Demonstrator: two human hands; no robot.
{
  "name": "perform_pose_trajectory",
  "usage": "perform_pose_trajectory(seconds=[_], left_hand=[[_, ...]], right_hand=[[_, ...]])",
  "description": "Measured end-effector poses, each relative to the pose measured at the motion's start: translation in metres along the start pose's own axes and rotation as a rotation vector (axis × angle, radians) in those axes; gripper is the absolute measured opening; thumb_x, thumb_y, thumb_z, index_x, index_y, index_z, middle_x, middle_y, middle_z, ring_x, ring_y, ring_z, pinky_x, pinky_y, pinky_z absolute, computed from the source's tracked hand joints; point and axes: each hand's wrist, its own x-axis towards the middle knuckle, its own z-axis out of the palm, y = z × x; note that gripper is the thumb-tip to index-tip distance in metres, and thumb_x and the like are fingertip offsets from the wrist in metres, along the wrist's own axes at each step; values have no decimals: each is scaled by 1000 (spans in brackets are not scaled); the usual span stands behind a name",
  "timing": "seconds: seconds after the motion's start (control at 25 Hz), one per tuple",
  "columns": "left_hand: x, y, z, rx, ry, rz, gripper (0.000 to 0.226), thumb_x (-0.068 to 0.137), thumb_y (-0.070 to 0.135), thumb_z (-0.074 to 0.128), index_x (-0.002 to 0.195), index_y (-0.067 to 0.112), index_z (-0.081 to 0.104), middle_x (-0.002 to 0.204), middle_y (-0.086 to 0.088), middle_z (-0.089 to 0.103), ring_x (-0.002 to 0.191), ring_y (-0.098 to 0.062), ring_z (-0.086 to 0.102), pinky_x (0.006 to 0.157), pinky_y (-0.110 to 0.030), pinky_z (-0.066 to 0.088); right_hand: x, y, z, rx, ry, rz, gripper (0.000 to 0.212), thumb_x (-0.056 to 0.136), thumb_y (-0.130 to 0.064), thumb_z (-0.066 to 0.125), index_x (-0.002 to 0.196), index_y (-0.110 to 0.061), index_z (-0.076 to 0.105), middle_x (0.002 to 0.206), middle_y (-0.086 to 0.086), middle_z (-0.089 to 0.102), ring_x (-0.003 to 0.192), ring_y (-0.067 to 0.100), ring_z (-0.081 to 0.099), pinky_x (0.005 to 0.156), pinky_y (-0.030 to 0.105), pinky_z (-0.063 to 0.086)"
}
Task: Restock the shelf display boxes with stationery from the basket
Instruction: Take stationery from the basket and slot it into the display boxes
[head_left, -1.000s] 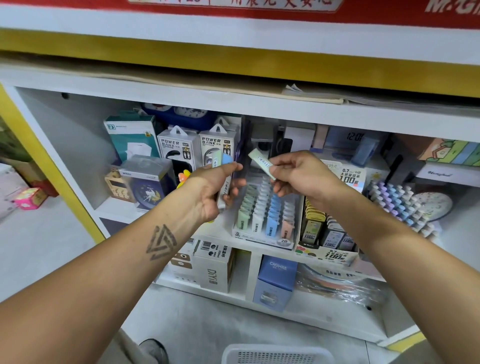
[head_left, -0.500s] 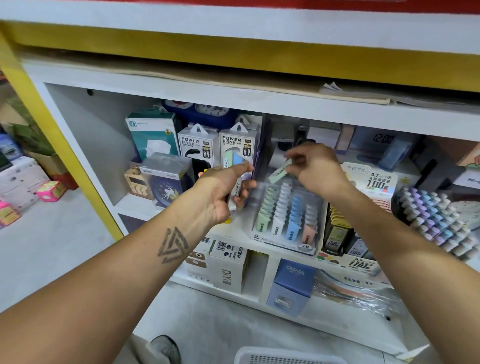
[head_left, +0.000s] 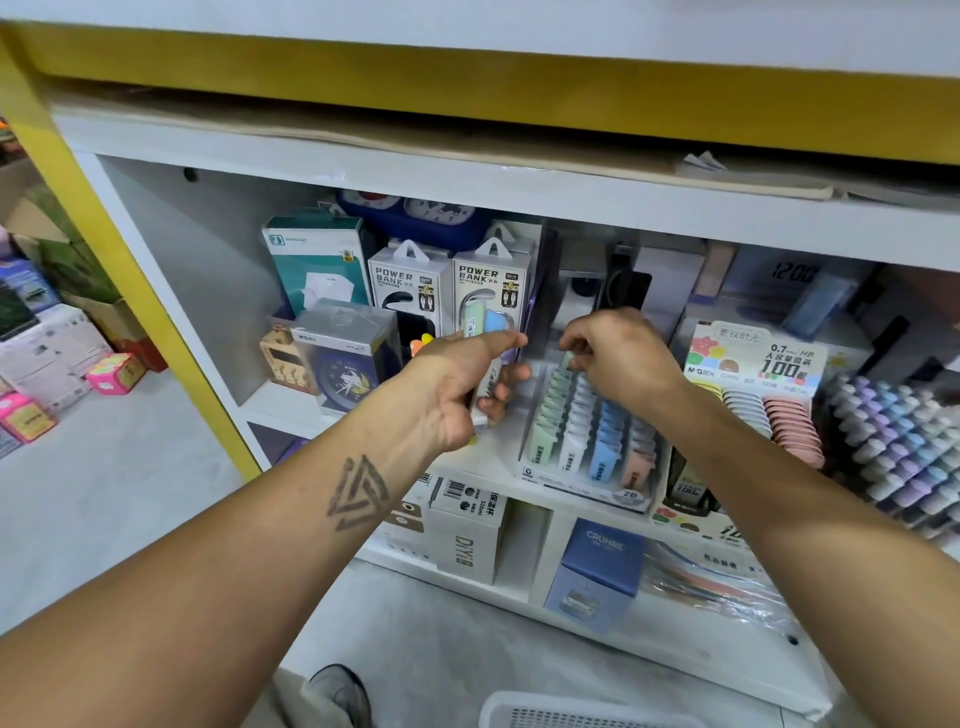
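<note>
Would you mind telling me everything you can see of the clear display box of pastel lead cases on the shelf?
The display box is a clear plastic tray with a white printed front strip marked 2B. It sits on the white shelf, sloping down toward the front. Inside, small flat cases stand in four rows: green, white, blue and pink from left to right, nearly full. The right hand reaches over its back end, pinching a green case at the rear of the green row. The left hand holds more cases just left of it, apparently not touching it.

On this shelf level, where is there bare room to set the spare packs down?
Bare white shelf lies left of the boxed blue clock, against the cabinet side wall. A small patch shows under the left hand, beside the lead display box. Rightward it is packed.
</note>
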Motion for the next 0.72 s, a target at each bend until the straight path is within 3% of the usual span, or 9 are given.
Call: perform_pose_trajectory(seconds=[0.12,0.28,0.4,0.56,0.72], left_hand=[[-1,0,1,13,-29,-27,3,95,22,61,96,20,63,66,-5,60,36,-8,36,31,-12,22],[-3,-1,2,46,-63,-42,9,96,22,58,104,22,62,65,-3,60,39,-8,35,32,-13,23],[-4,-2,3,52,-69,-41,10,96,22,58,104,21,62,65,-3,60,40,-8,36,32,-13,23],[-5,-1,2,53,-74,-38,8,96,22,58,102,21,63,65,-3,60,40,-8,36,33,-13,23],[-6,0,1,51,-106,-36,9,96,18,55,103,20,62,65,-3,60,40,-8,36,32,-14,23]], right_hand=[[3,1,-2,-9,-44,13,26,90,-3,69,109,-19,75,103,4,74,92,22,70,88,36,58],[3,1,-3,41,-50,7,25,92,-2,65,110,-18,72,100,7,72,90,23,69,87,39,58],[1,0,2,37,1,-27,20,91,1,61,102,-14,68,91,8,70,83,23,68,80,41,59],[3,-3,1,4,-67,-25,23,88,2,64,91,-20,68,90,4,68,81,21,67,76,37,58],[1,-5,2,-119,-174,-8,27,89,-1,59,106,-17,73,106,4,65,96,25,64,86,40,56]])
